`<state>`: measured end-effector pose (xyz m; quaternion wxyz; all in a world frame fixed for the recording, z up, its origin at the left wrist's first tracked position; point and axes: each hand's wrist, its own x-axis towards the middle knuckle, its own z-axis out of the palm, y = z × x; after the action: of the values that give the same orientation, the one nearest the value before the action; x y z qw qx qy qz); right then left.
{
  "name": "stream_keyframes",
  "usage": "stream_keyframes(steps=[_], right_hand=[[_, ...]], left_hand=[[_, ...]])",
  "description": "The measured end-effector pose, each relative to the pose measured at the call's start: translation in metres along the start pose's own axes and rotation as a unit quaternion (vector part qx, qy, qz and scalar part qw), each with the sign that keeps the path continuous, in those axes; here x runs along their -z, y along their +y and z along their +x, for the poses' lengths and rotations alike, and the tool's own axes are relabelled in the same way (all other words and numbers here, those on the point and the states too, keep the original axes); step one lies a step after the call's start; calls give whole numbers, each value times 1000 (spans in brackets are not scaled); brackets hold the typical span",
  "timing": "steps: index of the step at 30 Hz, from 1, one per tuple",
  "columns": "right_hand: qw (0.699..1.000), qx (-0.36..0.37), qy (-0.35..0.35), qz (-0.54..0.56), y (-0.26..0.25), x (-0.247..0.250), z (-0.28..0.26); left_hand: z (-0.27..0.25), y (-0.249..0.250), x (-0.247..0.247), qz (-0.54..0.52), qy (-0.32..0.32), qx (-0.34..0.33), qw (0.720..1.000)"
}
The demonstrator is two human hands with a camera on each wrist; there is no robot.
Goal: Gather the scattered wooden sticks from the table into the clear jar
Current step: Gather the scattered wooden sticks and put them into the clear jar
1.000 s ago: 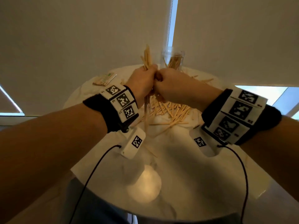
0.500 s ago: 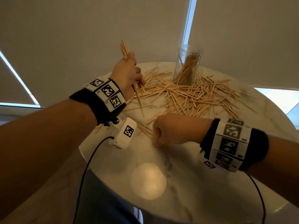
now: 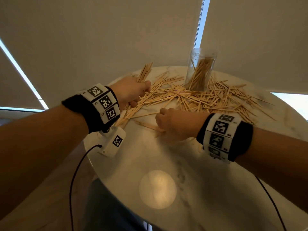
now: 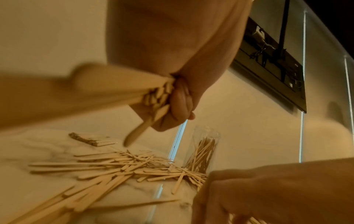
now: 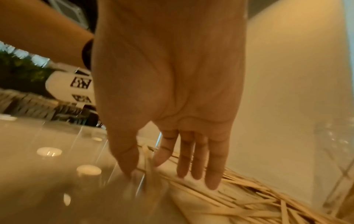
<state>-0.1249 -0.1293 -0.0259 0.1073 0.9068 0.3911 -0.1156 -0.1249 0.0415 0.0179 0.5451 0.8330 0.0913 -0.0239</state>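
Note:
Pale wooden sticks (image 3: 200,99) lie scattered across the far half of the round marble table (image 3: 191,164). Behind them stands the clear jar (image 3: 200,69), upright, with sticks leaning inside it; the left wrist view shows the jar (image 4: 203,150) too. My left hand (image 3: 133,94) grips a thick bundle of sticks (image 3: 144,71) at the left end of the pile; in the left wrist view its fingers (image 4: 180,98) curl round that bundle (image 4: 157,97). My right hand (image 3: 166,124) is low over a few near sticks (image 3: 150,126), with straight fingers (image 5: 197,159) reaching down onto them.
A small flat pack of sticks (image 4: 90,138) lies apart at the table's far left. Roller blinds hang just behind the table. The table's rim curves round close on the left and right, and a lamp's round reflection (image 3: 157,189) shows on the near marble.
My hands were together on the bundle a second ago. The right hand has let go and dropped to the near sticks; the left has lowered the bundle toward the pile.

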Motion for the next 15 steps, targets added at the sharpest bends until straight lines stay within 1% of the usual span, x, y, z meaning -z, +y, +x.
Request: stream_keyframes(steps=[3, 5, 8, 11, 15], right_hand=[[999, 43, 24, -18, 11, -5, 8], [999, 39, 21, -20, 20, -4, 7], [998, 28, 3, -57, 33, -5, 2], [998, 35, -5, -52, 44, -7, -2], [996, 59, 26, -61, 50, -11, -4]], left_hand=[[0, -7, -3, 7, -7, 9, 1000], [0, -11, -5, -8, -11, 19, 1000], [1, -15, -10, -49, -22, 28, 998], [4, -19, -18, -76, -28, 32, 996], [6, -23, -29, -103, -27, 31, 994]])
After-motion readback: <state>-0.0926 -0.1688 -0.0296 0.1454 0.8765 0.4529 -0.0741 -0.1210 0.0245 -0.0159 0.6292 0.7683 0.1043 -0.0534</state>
